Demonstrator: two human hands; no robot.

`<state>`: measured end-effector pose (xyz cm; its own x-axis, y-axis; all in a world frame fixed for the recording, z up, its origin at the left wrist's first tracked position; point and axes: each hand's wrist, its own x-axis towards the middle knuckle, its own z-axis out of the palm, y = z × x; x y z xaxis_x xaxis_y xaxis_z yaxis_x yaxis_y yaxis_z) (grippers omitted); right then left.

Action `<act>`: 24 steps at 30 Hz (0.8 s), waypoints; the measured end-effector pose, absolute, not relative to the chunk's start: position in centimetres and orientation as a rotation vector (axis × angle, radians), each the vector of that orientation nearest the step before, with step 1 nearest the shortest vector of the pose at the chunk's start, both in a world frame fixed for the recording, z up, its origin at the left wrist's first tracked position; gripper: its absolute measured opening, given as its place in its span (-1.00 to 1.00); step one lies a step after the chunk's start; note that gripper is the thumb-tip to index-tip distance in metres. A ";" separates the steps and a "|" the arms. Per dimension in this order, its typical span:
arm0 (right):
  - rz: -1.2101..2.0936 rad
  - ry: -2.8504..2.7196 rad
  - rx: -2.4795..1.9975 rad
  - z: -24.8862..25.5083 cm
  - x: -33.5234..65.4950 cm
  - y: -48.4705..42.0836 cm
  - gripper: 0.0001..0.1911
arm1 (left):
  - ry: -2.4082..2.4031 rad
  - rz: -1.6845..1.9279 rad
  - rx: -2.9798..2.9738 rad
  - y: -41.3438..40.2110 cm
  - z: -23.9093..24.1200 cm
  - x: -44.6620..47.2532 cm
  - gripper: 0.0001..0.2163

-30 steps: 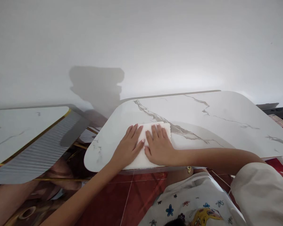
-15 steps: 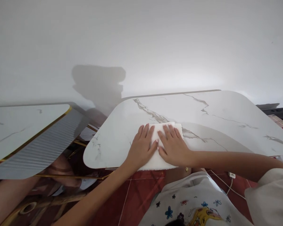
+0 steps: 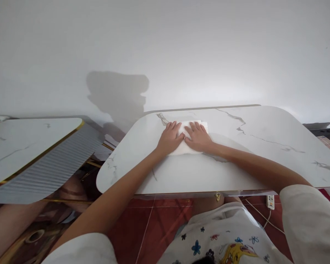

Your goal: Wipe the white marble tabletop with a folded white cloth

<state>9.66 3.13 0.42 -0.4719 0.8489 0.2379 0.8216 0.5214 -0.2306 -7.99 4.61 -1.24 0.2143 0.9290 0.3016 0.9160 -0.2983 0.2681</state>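
While the person leans forward with both bare arms outstretched, a second marble-topped table, gold-rimmed with a ribbed side, stands well apart on the far left. Next to it is a wider white marble table, which fills the middle and right of the scene. The left hand lies flat on it, palm down, fingers loosely spread, gripping nothing and pressing on the left half of a folded white cloth. That cloth sits directly beneath both hands, on the far part of the tabletop, left of its centre and near the back edge by the wall. Its long side runs left to right, across the line of the arms. The right hand rests just beside the left, index fingers almost touching. It is equally flat and unclenched on the cloth's right half, so neither hand is nearer than the other. Further right, grey veins cross the marble, and below its near edge a white power strip lies on the red tiled floor.
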 end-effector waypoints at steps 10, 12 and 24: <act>0.109 -2.444 -1.374 0.3 8.7 11.4 -0.48 | 1.843 0.696 2.367 13.1 -1.5 -8.9 -0.46; 0.122 -2.439 -1.375 0.3 8.4 12.6 -0.48 | 1.848 0.711 2.336 14.2 -1.6 -9.2 -0.46; 0.226 -2.339 -1.376 0.0 6.1 18.2 -0.50 | 2.006 0.677 2.405 18.6 -1.6 -10.1 -0.52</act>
<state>6.10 18.20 -0.01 -0.4253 0.8642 0.2689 0.7967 0.4984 -0.3419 -10.08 18.60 -1.58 0.1278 0.9258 0.3558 0.9521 -0.2151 0.2176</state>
